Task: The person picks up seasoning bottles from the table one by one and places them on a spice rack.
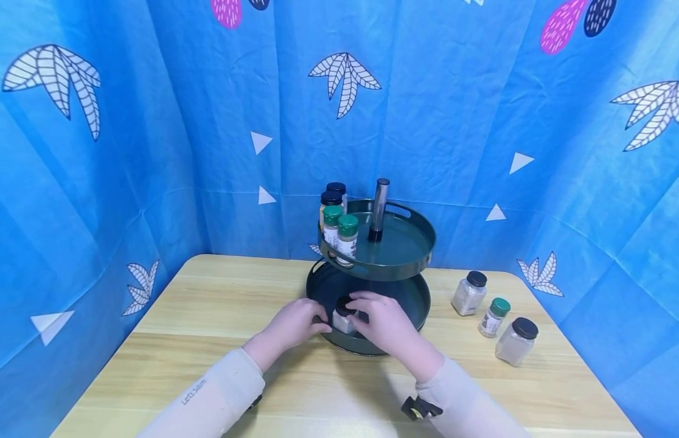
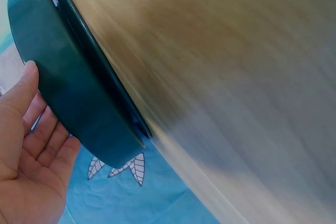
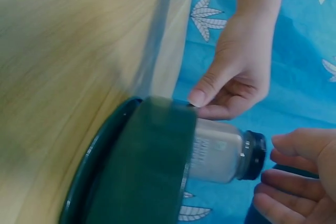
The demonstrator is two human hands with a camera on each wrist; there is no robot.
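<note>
Right grip [image 1: 386,321] beside 1 jar [image 3: 218,153] | 2 trays [image 1: 406,240] | 7 other jars [image 1: 468,295]

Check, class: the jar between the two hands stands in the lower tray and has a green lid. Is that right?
The colour is wrong: the right wrist view shows a black lid. The jar stands in the lower tray, between left hand and right hand.
</note>
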